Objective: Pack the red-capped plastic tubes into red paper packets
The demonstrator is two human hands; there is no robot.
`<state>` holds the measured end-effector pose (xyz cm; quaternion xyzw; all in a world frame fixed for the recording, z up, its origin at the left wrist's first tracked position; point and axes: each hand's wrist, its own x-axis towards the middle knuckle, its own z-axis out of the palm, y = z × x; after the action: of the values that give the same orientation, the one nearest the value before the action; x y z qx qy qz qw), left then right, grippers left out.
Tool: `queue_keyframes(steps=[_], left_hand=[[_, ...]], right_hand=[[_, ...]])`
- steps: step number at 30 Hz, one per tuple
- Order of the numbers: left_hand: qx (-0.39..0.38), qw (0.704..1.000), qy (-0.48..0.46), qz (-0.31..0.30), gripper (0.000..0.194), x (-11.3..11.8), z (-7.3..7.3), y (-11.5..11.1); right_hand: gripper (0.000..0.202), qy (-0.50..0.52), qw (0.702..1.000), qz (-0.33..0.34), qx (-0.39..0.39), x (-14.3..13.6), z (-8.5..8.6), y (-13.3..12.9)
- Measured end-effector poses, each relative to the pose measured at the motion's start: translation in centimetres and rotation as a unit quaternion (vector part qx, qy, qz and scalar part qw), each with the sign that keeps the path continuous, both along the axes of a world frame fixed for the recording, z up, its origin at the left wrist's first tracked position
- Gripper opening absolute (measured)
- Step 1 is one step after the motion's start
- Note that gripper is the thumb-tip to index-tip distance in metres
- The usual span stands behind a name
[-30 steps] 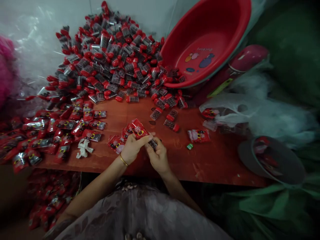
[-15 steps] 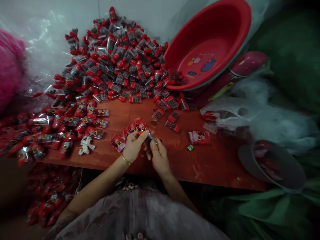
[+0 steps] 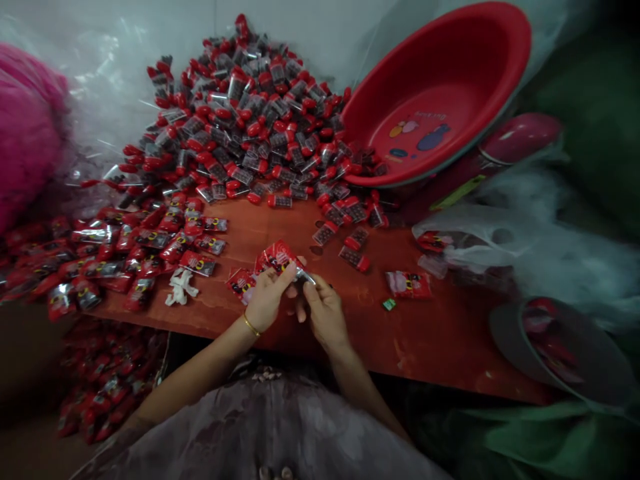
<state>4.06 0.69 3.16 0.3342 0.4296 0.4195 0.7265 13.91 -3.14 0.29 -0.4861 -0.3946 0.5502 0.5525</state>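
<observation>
- Head view: my left grip (image 3: 270, 297) and right grip (image 3: 326, 310) pinch a small shiny bottle (image 3: 303, 271) between them, over the tabletop (image 3: 345, 340).
- To my left, plump red packets (image 3: 175, 247) look finished.
- Beyond, a big heap of bottles (image 3: 240, 127) remains loose.

We take this for a small workshop, though we cannot tell whether it sits inside a home. We see goods in bulk: a tall heap of small clear plastic tubes with red ends (image 3: 250, 120) on a flat reddish-brown table (image 3: 285, 225), a spread of shiny red printed packets (image 3: 145, 238) beside it, and a lower pile of similar red packets (image 3: 107, 390). A wide red plastic basin with cartoon prints (image 3: 520, 47) looks more domestic to us.
</observation>
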Motion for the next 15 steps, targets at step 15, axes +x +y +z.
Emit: queue_keyframes(steps=[15], left_hand=[[-0.014,0.997,-0.060,0.036,0.045,-2.6,-1.0,-0.4]], right_hand=[[0.041,-0.021,0.998,0.001,-0.066,-3.1,-0.2,2.6]])
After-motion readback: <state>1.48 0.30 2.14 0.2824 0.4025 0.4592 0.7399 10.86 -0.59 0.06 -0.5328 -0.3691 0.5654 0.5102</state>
